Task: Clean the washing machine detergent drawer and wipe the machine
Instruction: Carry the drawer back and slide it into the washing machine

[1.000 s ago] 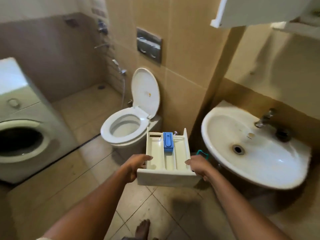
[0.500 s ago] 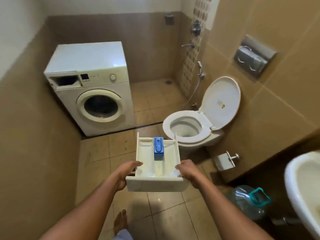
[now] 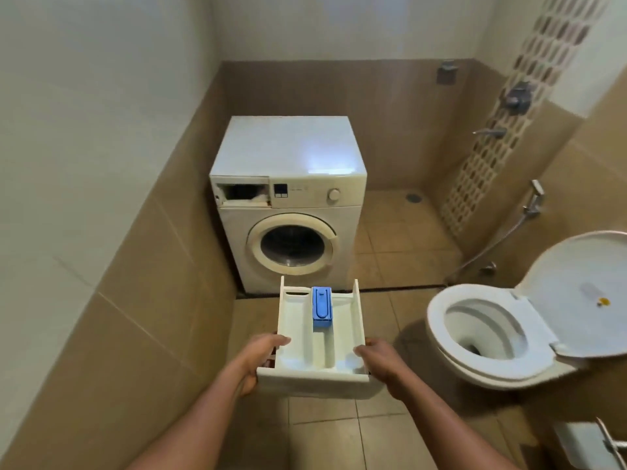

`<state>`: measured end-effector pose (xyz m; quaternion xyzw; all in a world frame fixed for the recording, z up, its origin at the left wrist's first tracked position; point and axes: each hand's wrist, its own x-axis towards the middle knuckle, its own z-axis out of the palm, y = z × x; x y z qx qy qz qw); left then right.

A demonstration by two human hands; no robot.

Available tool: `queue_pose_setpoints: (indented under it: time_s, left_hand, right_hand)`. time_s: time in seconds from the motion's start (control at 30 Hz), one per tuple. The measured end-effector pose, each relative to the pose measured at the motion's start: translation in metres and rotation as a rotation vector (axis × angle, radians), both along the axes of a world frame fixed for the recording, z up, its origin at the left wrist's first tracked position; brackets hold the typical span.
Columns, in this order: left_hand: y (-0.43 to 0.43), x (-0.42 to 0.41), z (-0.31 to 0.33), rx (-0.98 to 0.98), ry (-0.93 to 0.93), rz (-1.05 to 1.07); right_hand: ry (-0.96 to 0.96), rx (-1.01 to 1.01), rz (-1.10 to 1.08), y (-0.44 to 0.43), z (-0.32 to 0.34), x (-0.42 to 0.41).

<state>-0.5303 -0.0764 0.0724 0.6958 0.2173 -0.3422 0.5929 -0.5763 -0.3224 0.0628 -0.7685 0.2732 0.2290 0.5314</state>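
I hold the white detergent drawer (image 3: 319, 351) level in front of me, over the floor tiles. A blue insert (image 3: 321, 307) sits in its middle compartment. My left hand (image 3: 258, 357) grips the drawer's left side and my right hand (image 3: 380, 361) grips its right side, thumbs on top of the walls. The white front-loading washing machine (image 3: 288, 205) stands ahead against the left wall. Its drawer slot (image 3: 242, 193) at the top left of the front panel is open and dark inside.
An open toilet (image 3: 509, 330) with its lid up stands to the right. A spray hose (image 3: 532, 205) and shower fittings hang on the right wall. A paper holder (image 3: 590, 442) is at the bottom right. Brown tiled walls close in on the left.
My view has swung left from the sink to face the washing machine. The drawer stays in both hands, now lined up with the machine and nearer to it.
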Motion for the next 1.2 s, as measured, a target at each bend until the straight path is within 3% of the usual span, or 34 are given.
queue_pose_setpoints:
  time_s: [0.5,0.77,1.2]
  left_hand:
    - [0.080,0.229,-0.047,-0.038,0.046,0.264]
    - [0.117,0.344,-0.046,-0.015,0.010,0.256]
    - [0.187,0.478,-0.090,0.037,0.172,0.132]
  right_hand:
    - [0.012,-0.002,0.184,0.075,-0.046,0.281]
    - [-0.089,0.019,0.265,0.115,-0.041,0.393]
    - [0.037,-0.005,0.110,0.183,-0.073,0.497]
